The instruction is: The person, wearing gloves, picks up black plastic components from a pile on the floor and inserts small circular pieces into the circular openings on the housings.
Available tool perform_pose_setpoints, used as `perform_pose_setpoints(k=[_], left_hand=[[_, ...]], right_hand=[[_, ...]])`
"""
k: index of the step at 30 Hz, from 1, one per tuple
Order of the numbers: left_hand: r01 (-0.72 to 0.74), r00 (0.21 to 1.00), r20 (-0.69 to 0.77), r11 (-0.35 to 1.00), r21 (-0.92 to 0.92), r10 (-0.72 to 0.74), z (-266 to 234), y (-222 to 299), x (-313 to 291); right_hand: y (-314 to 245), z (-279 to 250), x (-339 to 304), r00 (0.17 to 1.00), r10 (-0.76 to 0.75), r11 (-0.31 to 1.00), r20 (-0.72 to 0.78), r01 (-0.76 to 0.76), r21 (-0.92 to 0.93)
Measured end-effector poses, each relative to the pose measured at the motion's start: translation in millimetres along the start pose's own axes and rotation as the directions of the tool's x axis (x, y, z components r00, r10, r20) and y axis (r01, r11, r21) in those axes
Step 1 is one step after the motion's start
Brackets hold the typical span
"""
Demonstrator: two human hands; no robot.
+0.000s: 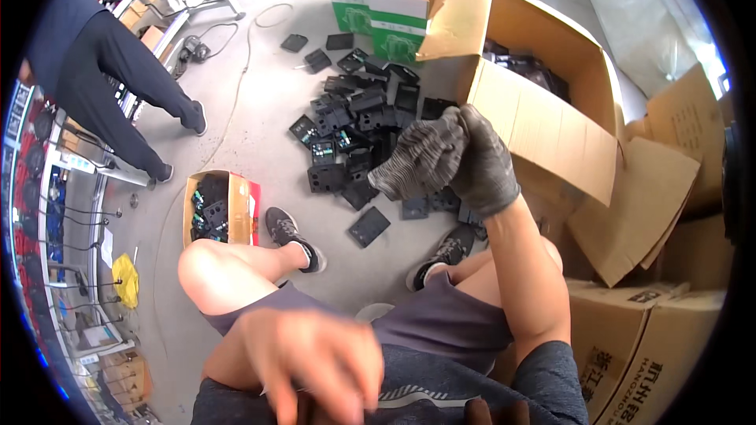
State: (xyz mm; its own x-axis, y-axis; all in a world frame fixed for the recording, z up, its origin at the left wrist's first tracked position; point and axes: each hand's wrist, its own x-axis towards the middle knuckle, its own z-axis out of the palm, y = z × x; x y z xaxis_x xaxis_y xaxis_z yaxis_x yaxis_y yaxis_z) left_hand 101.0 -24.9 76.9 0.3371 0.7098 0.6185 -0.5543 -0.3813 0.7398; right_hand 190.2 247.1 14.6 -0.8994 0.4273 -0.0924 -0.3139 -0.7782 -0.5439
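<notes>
My right hand point(484, 177) wears a dark grey knit work glove and is raised ahead of me, to the right. Its fingers are closed on a second grey work glove point(417, 159), which hangs limp to the left. My left hand point(315, 354) is bare and blurred by motion, close to my chest. Its fingers look apart, and I see nothing held in them. Below the gloves lies a loose pile of black plastic housings point(366, 118), some with green circuit boards showing.
A large open carton point(551, 126) with dark parts inside stands at right, beside stacked cartons point(610, 330). Green-and-white boxes point(398, 31) stand at the back. A small carton point(240, 208) of black parts sits by my left foot. Another person point(118, 71) stands at left near shelving.
</notes>
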Motion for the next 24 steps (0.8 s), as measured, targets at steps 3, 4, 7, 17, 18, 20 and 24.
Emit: perform_pose_setpoints(k=[3, 4, 7, 17, 18, 20, 24], left_hand=[[0.376, 0.488, -0.872, 0.893, 0.246, 0.034, -29.4, -43.7, -54.1], [0.353, 0.445, -0.890, 0.893, 0.280, 0.103, -34.4, -52.2, -45.6], [0.366, 0.447, -0.876, 0.856, 0.365, 0.182, -52.0, -70.4, -25.1], [0.558, 0.384, -0.895, 0.716, 0.421, 0.227, -85.5, -58.3, -31.2], [0.573, 0.396, -0.900, 0.716, 0.398, 0.183, -86.3, -59.1, -30.1], [0.577, 0.369, -0.924, 0.754, 0.314, 0.103, -82.8, -59.9, -22.5], [0.650, 0.378, -0.896, 0.622, 0.437, 0.235, -81.7, -71.9, -30.1]], right_hand=[[25.0, -0.5, -6.0, 0.997, 0.062, 0.996, 0.038, -0.065, 0.062], [26.4, 2.1, -4.6, 0.994, 0.089, 0.991, 0.066, -0.095, 0.092], [29.8, 2.2, -4.8, 0.992, 0.096, 0.995, 0.086, -0.097, 0.010], [43.0, 18.0, -17.6, 0.913, -0.392, 0.103, 0.114, 0.166, -0.981], [48.1, 27.0, -26.6, 0.949, -0.263, 0.151, 0.174, 0.218, -0.964], [59.4, 27.3, -27.2, 0.969, -0.098, 0.072, 0.228, 0.236, -0.969], [67.8, 21.2, -24.0, 0.979, -0.022, -0.069, 0.201, 0.199, -0.978]])
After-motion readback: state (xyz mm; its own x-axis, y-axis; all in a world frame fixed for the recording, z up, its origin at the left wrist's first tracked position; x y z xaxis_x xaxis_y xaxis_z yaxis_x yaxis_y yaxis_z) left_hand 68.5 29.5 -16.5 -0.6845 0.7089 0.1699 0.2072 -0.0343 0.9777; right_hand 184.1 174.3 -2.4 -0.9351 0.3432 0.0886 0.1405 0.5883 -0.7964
